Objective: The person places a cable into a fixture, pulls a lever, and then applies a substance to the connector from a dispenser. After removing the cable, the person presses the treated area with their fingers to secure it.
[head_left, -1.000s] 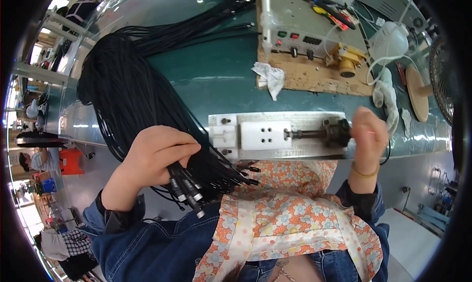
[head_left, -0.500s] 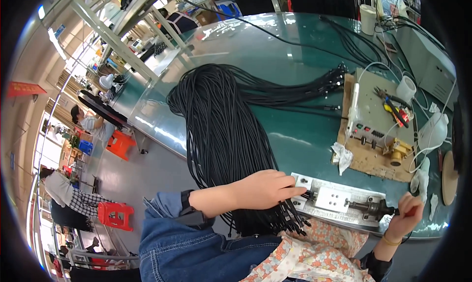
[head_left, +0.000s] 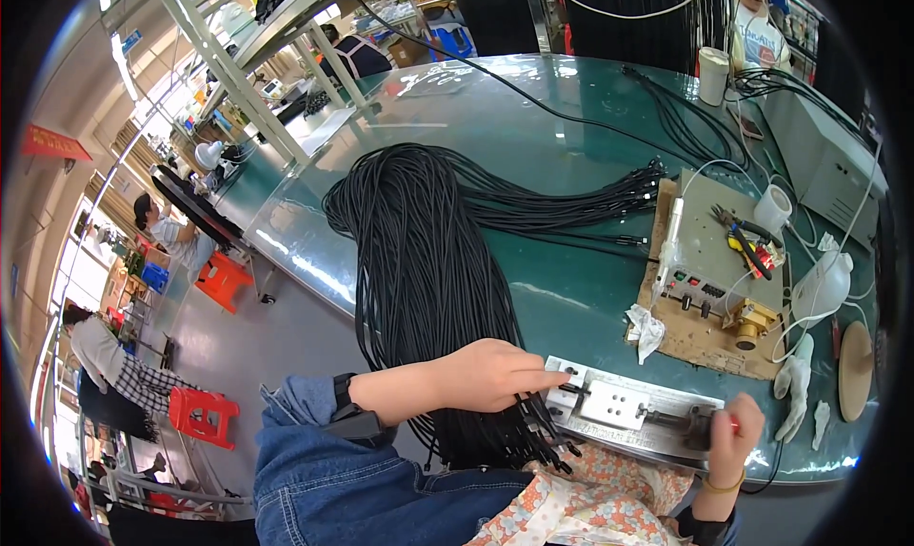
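Your left hand [head_left: 490, 375] has a finger extended at the fixture's [head_left: 614, 405] left end, its grip hidden. Your right hand [head_left: 736, 436] curls around the red handle [head_left: 735, 424]; black cables [head_left: 428, 270] lie beneath your left forearm [head_left: 395, 396].

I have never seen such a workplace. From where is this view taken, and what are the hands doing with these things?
A wide camera on the person's head looks down, so straight edges bend. There is no robot, only two bare hands. On the green table lie a large bundle of black cables and a metal jig. The left hand is at the jig's left end; whether it grips anything is unclear. The right hand is at the other end, with something red at its fingers. Beyond are a box with pliers on top, and a white bottle.
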